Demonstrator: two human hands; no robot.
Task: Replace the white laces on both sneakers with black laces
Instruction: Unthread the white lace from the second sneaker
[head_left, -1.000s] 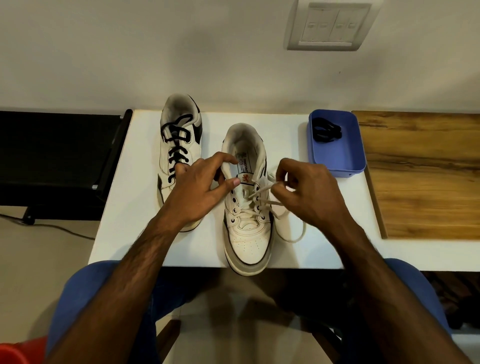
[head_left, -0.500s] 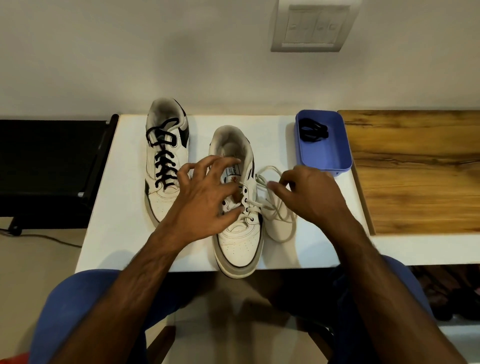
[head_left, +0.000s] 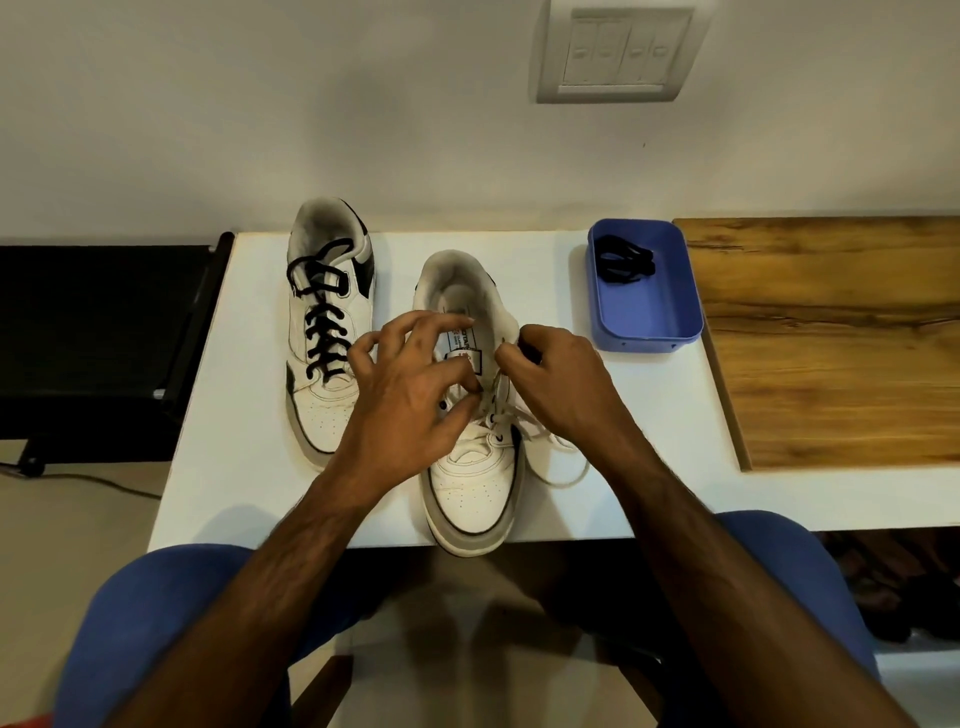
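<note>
Two white sneakers stand on the white table (head_left: 234, 415), toes toward me. The left sneaker (head_left: 327, 332) carries black laces. The right sneaker (head_left: 470, 493) still has a white lace (head_left: 563, 480), partly loosened, with a loop trailing on the table to its right. My left hand (head_left: 410, 410) hovers over the sneaker's tongue, thumb and forefinger pinching the lace at the eyelets, other fingers spread. My right hand (head_left: 558, 387) pinches the white lace at the upper right eyelets. A bundled black lace (head_left: 623, 265) lies in the blue tray (head_left: 649, 322).
A wooden board (head_left: 831, 338) lies on the table right of the tray. A black surface (head_left: 93, 338) sits left of the table. A switch plate (head_left: 615, 52) is on the wall behind. My blue-clad knees are under the table's front edge.
My right hand has moved in from the shoe's right side to its upper eyelets. My left hand's fingers have spread and lifted over the tongue. The loose lace loop has shrunk.
</note>
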